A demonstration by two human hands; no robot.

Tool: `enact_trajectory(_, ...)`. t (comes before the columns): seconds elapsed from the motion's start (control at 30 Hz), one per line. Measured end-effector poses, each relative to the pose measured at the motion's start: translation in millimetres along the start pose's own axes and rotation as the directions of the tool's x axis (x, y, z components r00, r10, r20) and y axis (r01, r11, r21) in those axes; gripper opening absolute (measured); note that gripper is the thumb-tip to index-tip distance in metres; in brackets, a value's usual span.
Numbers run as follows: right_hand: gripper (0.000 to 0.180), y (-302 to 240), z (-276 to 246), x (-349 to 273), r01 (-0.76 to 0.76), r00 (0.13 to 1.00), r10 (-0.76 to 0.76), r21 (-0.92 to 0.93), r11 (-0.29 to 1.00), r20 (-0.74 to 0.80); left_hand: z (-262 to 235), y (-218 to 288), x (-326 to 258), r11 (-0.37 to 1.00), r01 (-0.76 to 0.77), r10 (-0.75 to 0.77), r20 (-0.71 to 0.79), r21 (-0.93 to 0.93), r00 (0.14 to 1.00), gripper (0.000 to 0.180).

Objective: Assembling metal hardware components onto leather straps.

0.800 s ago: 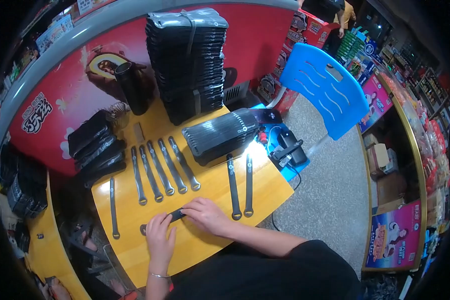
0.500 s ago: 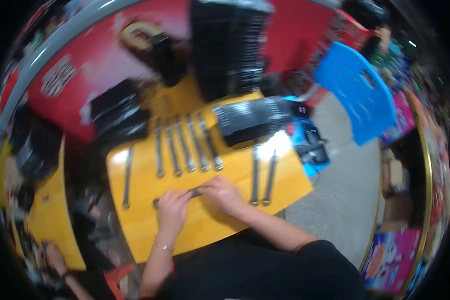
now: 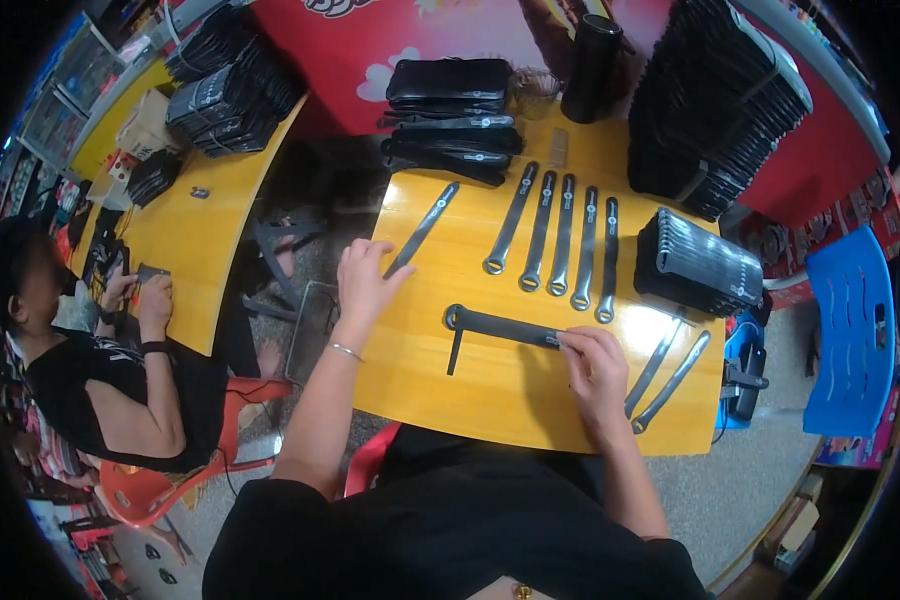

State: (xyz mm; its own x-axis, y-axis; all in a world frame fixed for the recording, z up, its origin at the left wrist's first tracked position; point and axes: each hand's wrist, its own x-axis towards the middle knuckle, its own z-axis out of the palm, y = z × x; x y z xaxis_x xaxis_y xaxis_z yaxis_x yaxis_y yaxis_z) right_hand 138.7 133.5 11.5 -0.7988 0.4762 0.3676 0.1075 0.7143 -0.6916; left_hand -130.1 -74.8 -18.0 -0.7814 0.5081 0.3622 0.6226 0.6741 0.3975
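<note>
— What are the hands doing on the yellow bench (image 3: 530, 400)?

— The right hand (image 3: 592, 362) is resting on the right end of a flat black pouch (image 3: 505, 326) that is lying across the middle of the bench, its fingers (image 3: 573, 341) curled down and pinching that end. The left hand (image 3: 365, 277) is reaching out to the left edge of the bench, fingers loosely spread and only half closed, their tips touching the lower end of a single wrench (image 3: 422, 229) that is lying slantwise there.

— Is it gripping that wrench?

— I cannot tell; the fingers are lying over its end, but a closed grip is not showing.

— And what is sitting around them?

— Beyond the pouch, a row of five wrenches (image 3: 562, 240) is lying side by side, ring ends toward the person. To the right of the right hand, two more wrenches (image 3: 667, 370) are lying at a slant, close together. A stack of ribbed black cases (image 3: 698, 262) is standing just beside the row (on its right), and a much taller pile of black cases (image 3: 715, 100) is rising behind it. More black pouches (image 3: 448, 82) are lying at the far left of the bench, with a dark cylinder (image 3: 590, 68) next to them.

— Anyone else?

— A person in black (image 3: 100, 385) is sitting at the next bench on the left, well apart.
</note>
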Motion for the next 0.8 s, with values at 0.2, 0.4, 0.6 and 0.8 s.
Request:
enact_trajectory(0.2, 0.015, -11.0, 1.3, 0.4, 0.057, 0.998, -0.058, 0.050, 0.997, 0.013, -10.9, -10.5, -21.6, 0.949, 0.198, -0.188, 0.062, -0.245, 0.980, 0.023)
enact_trajectory(0.4, 0.069, -36.5, 5.7, 9.0, -0.244, 0.962, 0.155, 0.459, 0.855, 0.223, -65.1, 46.4, -65.2, 0.749, 0.211, -0.084, 0.226, -0.628, 0.970, 0.012)
enact_trajectory(0.6, 0.057, -29.0, -3.4, 8.8, -0.411, 0.910, 0.227, 0.695, 0.590, 0.347, -72.8, 78.8, -85.9, 0.628, 0.172, 0.316, 0.451, -0.759, 0.835, 0.018)
enact_trajectory(0.8, 0.011, -16.1, -24.3, -16.4, -0.600, 0.799, 0.441, 0.581, 0.550, 0.407, -55.7, 76.8, -80.5, 0.530, 0.449, 0.192, 0.617, -0.719, 0.763, 0.016)
